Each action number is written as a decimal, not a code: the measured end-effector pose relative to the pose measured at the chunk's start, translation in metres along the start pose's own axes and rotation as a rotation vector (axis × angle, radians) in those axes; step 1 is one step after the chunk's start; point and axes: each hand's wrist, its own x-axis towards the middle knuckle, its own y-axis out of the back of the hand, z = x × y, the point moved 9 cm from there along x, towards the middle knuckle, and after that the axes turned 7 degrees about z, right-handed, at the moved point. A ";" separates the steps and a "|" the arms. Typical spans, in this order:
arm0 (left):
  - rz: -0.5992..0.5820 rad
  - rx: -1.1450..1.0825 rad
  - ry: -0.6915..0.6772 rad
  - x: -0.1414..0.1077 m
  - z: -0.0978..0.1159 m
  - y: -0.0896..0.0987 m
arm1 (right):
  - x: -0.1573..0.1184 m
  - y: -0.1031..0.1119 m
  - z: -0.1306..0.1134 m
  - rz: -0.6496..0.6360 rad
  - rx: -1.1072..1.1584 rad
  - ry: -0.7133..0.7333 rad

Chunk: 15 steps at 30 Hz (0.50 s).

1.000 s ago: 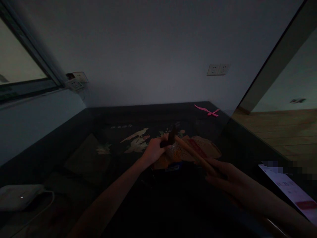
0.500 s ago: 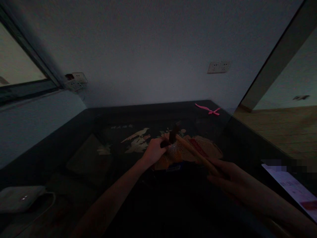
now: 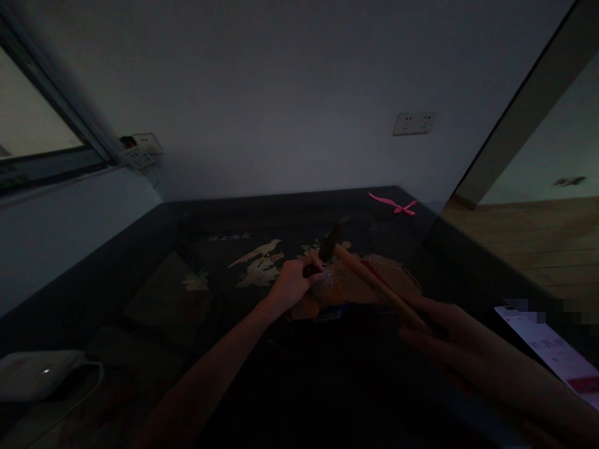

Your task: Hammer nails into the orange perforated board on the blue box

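My right hand [image 3: 444, 330] is wrapped round the wooden handle of a hammer [image 3: 372, 280], whose dark head tilts just above and beside my left fingertips. My left hand [image 3: 291, 284] is closed in a pinch at the left part of a brown-orange piece [image 3: 339, 285] dotted with many small holes or marks. What the left fingers pinch, if anything, is too dark to make out. The dotted piece lies on the dark table [image 3: 210, 215], and a dark blue item with pale lettering [image 3: 330, 313] shows at its near edge.
A pink ribbon [image 3: 397, 207] lies at the table's far right corner. At the right edge is a phone [image 3: 545, 343] with a lit screen; at the left, a white device [image 3: 40, 374] with a cable. Behind stands a wall with sockets [image 3: 414, 123].
The hammer head is slightly higher and more tilted, and my right hand has shifted a little to the right. My left hand stays in the same pinch at the dotted piece.
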 end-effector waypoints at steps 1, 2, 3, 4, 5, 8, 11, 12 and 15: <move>0.000 -0.004 -0.003 0.000 0.001 0.000 | -0.001 0.000 0.000 0.001 0.004 -0.002; -0.003 -0.008 -0.004 0.000 0.000 0.000 | -0.001 0.000 0.000 0.005 0.017 0.002; -0.008 -0.009 0.001 0.000 -0.001 -0.001 | 0.000 -0.001 -0.001 0.004 0.038 0.009; -0.012 -0.006 0.010 0.000 -0.002 -0.001 | 0.001 -0.003 -0.001 -0.005 0.065 0.017; -0.017 -0.002 0.021 0.000 -0.004 -0.002 | 0.002 -0.007 -0.002 -0.027 0.092 0.026; -0.028 -0.013 0.036 0.001 -0.008 -0.004 | 0.003 -0.016 -0.004 -0.097 0.151 0.040; -0.020 -0.040 0.005 0.001 -0.003 -0.003 | 0.002 -0.008 -0.003 -0.030 0.122 0.017; -0.011 -0.042 -0.008 0.000 -0.001 -0.002 | 0.001 -0.005 -0.003 -0.015 0.110 0.008; 0.005 -0.035 -0.022 0.000 0.000 -0.001 | 0.000 -0.002 -0.006 -0.011 0.103 0.017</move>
